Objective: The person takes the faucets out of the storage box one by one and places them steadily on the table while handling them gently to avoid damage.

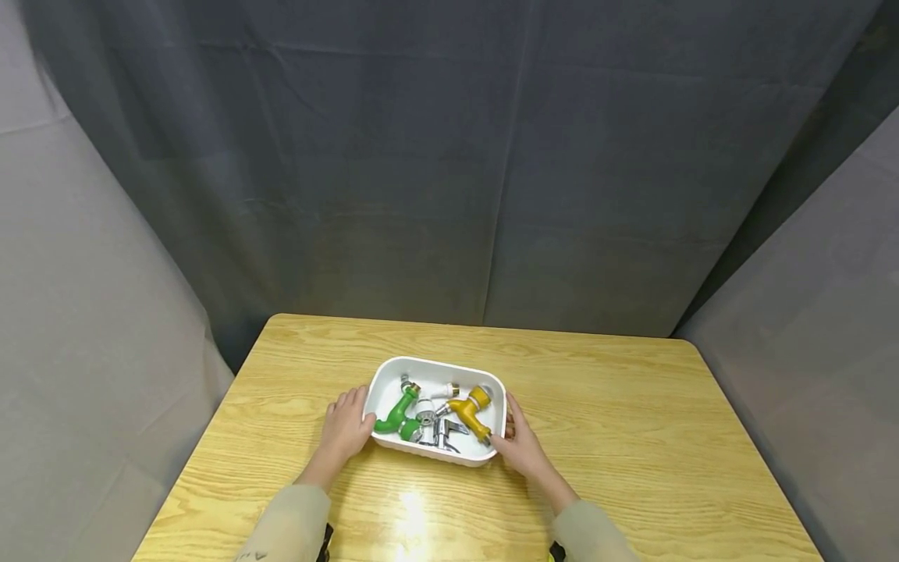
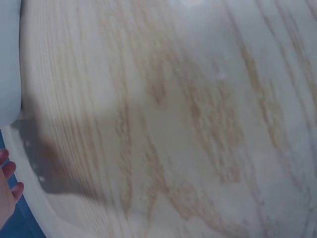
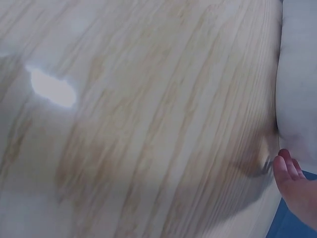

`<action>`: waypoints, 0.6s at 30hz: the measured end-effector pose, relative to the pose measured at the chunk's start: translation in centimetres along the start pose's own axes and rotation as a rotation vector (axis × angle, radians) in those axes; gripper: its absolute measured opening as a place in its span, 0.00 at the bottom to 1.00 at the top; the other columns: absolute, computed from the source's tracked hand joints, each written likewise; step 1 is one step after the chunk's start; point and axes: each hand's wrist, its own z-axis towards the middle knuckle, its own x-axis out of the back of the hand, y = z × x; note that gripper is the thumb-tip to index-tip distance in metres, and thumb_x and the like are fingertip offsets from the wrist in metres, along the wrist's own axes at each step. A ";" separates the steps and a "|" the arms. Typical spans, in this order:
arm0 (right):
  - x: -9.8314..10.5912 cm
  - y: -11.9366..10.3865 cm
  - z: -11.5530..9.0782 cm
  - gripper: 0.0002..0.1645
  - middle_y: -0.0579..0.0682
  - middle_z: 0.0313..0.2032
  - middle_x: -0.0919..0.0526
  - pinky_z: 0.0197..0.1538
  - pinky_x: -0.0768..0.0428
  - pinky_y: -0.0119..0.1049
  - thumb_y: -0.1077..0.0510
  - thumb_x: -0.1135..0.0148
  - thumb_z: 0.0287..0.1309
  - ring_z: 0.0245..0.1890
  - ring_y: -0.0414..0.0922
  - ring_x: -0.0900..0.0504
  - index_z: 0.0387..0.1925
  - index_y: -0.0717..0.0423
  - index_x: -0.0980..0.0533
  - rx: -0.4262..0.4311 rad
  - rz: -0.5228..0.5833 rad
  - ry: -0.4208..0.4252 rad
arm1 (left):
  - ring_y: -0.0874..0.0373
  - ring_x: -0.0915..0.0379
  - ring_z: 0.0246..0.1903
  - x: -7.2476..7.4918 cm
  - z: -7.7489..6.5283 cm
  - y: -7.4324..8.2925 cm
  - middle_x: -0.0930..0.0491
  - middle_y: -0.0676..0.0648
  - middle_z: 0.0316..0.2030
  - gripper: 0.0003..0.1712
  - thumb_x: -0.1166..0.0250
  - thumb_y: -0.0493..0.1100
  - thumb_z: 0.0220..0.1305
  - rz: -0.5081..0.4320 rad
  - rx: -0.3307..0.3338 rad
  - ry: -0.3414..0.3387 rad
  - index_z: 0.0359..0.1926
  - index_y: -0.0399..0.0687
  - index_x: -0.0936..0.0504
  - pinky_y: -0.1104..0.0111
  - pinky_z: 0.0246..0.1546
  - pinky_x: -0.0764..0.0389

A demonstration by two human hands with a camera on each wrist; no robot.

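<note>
In the head view, we are seeing the white tray (image 1: pixel 438 457) lying between the two hands, its long axis running from left to right across the wooden table (image 1: pixel 632 437) with a slight slant. Each hand is meeting one short end, so neither is plainly nearer, and the tray is lying to the right of the left hand (image 1: pixel 346 425) and to the left of the right hand (image 1: pixel 523 449). Both hands are gripping: we are seeing each thumb resting at the rim while the fingers are bracing the outer wall, leaving only the wall's thickness between. Inside, a green tap (image 1: pixel 399 414) is lying toward the left end, a yellow tap (image 1: pixel 472 410) toward the right, with a chrome tap (image 1: pixel 444 433) between them near the front wall.

In the left wrist view, we are catching only fingertips (image 2: pixel 9 169) at the edge, below a pale form (image 2: pixel 9 59); we cannot tell the grip from here.

In the right wrist view, the hand is showing at the lower right, its fingers touching or nearly touching another pale form (image 3: pixel 302 69); its hold is staying unclear to us.
</note>
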 end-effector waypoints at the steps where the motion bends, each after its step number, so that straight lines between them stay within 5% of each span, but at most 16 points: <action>1: 0.1 -0.2 0.0 0.51 0.70 0.51 0.33 0.39 0.20 0.35 0.70 0.43 0.47 0.45 0.57 0.24 0.70 0.60 0.57 -0.003 0.010 -0.011 | 0.45 0.37 0.52 0.1 -0.1 0.1 0.30 0.40 0.53 0.31 0.48 0.48 0.59 0.001 0.006 -0.002 0.62 0.41 0.38 0.51 0.50 0.36; 18: -1.3 -1.1 0.4 0.51 0.72 0.51 0.32 0.36 0.21 0.33 0.73 0.45 0.46 0.41 0.53 0.23 0.70 0.61 0.59 0.038 0.045 -0.064 | 0.43 0.39 0.56 0.9 -1.6 -1.3 0.33 0.38 0.57 0.31 0.49 0.46 0.58 -0.031 0.057 0.027 0.62 0.38 0.38 0.48 0.52 0.37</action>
